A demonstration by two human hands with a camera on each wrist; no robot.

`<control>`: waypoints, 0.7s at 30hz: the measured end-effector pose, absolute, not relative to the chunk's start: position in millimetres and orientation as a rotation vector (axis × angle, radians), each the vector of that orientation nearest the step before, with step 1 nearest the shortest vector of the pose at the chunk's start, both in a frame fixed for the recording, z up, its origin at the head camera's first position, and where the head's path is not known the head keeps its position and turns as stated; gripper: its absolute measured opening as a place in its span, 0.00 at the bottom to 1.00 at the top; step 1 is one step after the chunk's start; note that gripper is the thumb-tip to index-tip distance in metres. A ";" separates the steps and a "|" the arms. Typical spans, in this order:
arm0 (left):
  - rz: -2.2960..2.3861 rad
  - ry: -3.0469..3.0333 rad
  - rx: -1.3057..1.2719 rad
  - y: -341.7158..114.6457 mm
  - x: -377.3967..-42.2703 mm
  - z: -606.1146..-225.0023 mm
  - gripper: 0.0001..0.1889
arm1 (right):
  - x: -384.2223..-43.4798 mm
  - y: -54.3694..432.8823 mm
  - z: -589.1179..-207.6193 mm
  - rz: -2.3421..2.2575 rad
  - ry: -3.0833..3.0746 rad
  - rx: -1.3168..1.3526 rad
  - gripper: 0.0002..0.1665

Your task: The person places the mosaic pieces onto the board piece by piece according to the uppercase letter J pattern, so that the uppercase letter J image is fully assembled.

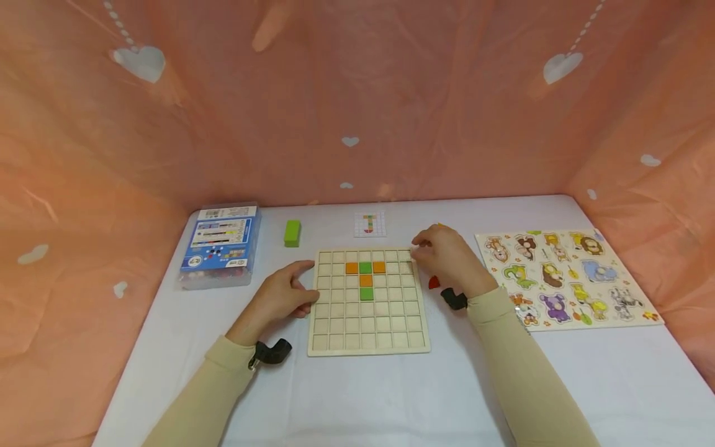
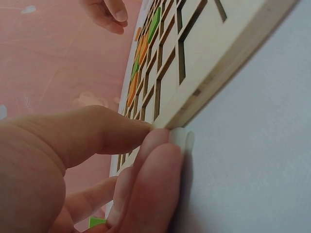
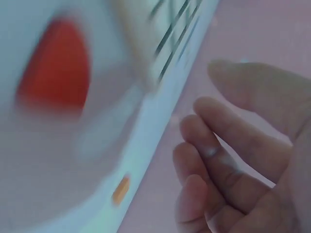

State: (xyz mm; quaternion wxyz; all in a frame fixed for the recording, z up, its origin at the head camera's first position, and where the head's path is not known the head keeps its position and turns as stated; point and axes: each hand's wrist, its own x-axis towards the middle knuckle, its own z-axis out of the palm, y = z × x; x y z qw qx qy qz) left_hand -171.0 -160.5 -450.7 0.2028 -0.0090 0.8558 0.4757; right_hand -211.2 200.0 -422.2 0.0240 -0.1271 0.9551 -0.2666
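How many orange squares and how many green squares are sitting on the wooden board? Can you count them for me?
On the wooden board:
Orange squares: 3
Green squares: 2
Total: 5

"What's the white tabletop [image 1: 357,400] carrying?"

"A plastic case [image 1: 220,245] is sitting at its far left corner; a green block [image 1: 292,234] and a pattern card [image 1: 369,224] are lying near the far edge."

"And elsewhere?"

"A wooden grid board [image 1: 368,354] is resting centrally, a red round-edged piece [image 1: 434,282] beside it; an animal puzzle board [image 1: 564,282] is lying by the right edge."
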 end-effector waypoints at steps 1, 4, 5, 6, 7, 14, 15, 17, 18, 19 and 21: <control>1.326 2.391 -0.029 -160.4 -170.7 -451.1 0.41 | -215.5 206.0 -421.3 -0.803 2.965 -0.383 0.19; 1.326 2.392 -0.034 -160.3 -170.1 -451.8 0.41 | -229.9 222.9 -418.1 -0.746 2.995 -0.371 0.20; 1.329 2.390 -0.040 -160.1 -169.9 -451.8 0.41 | -234.5 228.3 -417.9 -0.726 3.006 -0.369 0.20; 1.335 2.385 -0.045 -159.7 -169.8 -451.7 0.41 | -238.8 233.5 -417.5 -0.714 3.011 -0.359 0.20; 1.338 2.383 -0.044 -159.5 -169.9 -451.7 0.41 | -242.8 238.6 -417.9 -0.707 3.012 -0.343 0.20; 1.350 2.379 -0.041 -159.6 -169.0 -450.6 0.40 | -259.0 257.4 -425.7 -0.705 2.975 -0.243 0.21; 1.354 2.376 -0.045 -159.3 -168.8 -450.6 0.40 | -260.2 258.2 -426.6 -0.704 2.973 -0.238 0.21; 1.358 2.373 -0.032 -159.2 -169.0 -450.8 0.40 | -262.6 259.5 -428.6 -0.693 2.972 -0.233 0.20; 1.361 2.372 -0.037 -158.7 -169.1 -451.0 0.40 | -263.5 260.0 -429.0 -0.688 2.969 -0.231 0.20; 1.363 2.372 -0.033 -158.5 -169.3 -451.3 0.41 | -264.3 260.3 -429.2 -0.687 2.964 -0.228 0.20; 1.364 2.373 -0.024 -158.3 -169.5 -451.9 0.41 | -265.9 261.4 -429.9 -0.693 2.954 -0.220 0.20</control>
